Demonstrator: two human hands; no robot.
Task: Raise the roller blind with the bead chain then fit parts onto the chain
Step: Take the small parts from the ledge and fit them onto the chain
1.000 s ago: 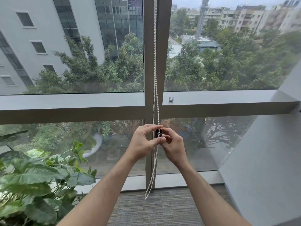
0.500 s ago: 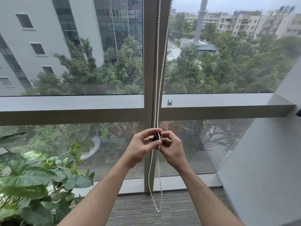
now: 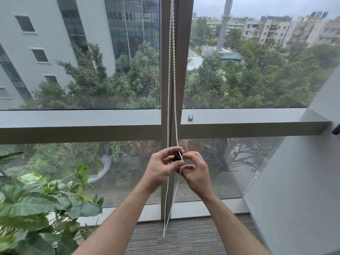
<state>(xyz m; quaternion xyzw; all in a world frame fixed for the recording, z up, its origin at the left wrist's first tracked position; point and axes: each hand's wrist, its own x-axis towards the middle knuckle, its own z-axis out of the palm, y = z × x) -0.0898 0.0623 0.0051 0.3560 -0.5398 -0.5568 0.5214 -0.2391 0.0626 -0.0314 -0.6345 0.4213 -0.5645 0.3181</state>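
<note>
chain: white bead chain (image 3: 172,74) hung as two strands in front of the vertical window mullion (image 3: 184,70), running from the top edge of the view down to a loop just above the carpet (image 3: 193,238).
part: small black cylindrical part (image 3: 177,157), open end up, sat on the right-hand strand at hand height, below the horizontal frame bar (image 3: 79,124). Beads ran across its top rim and down its side.
left hand: left hand (image 3: 159,171) was closed around the part, index finger curled over the top and thumb pressed on the near side. The left strand passed behind this hand.
right hand: right hand (image 3: 197,174) was pinched on the right strand just below and beside the part, thumb and forefinger tips close together, other fingers loosely curled. Couldn't tell whether it also touched the part.
hands: fingertips met at the part; both forearms came up from the bottom edge.
blind: not in view, glass was uncovered across all visible panes.
bracket: small metal fitting (image 3: 191,117) sat on the frame bar just right of the mullion, apart from the chain.
plant: leafy green plant (image 3: 35,205) at lower left, well apart from the hands.
wall: grey wall (image 3: 298,190) on the right.
outside: buildings and trees beyond the glass.
</note>
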